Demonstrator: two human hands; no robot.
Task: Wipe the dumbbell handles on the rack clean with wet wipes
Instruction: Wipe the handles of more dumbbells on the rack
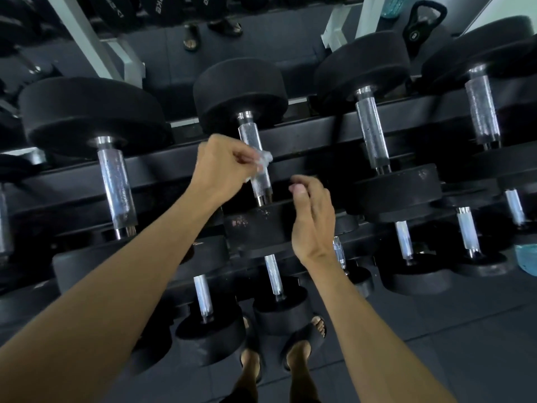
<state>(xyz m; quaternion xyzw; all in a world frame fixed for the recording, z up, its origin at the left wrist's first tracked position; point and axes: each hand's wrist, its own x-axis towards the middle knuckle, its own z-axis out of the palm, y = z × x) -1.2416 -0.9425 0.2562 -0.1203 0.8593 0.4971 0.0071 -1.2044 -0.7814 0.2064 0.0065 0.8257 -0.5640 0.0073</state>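
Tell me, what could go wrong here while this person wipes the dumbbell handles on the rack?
The wet wipe is a small crumpled wad pinched in the left hand, so it may slip off the handle. Toes in open sandals sit right under the rack; a dislodged dumbbell could land on them.

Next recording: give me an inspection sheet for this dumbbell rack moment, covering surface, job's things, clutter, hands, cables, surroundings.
Surface: black tiered rack holding rows of dumbbells; dark floor below.
Job's things: crumpled wet wipe against the knurled handle of the middle upper-row dumbbell.
Clutter: blue item at the right edge, too cropped to identify.
Hands: left hand pinches the wipe at the handle; right hand hovers beside it, fingers relaxed, holding nothing.
Cables: nothing seen.
Surroundings: kettlebell behind the rack; white frame posts; the person's sandalled feet below.
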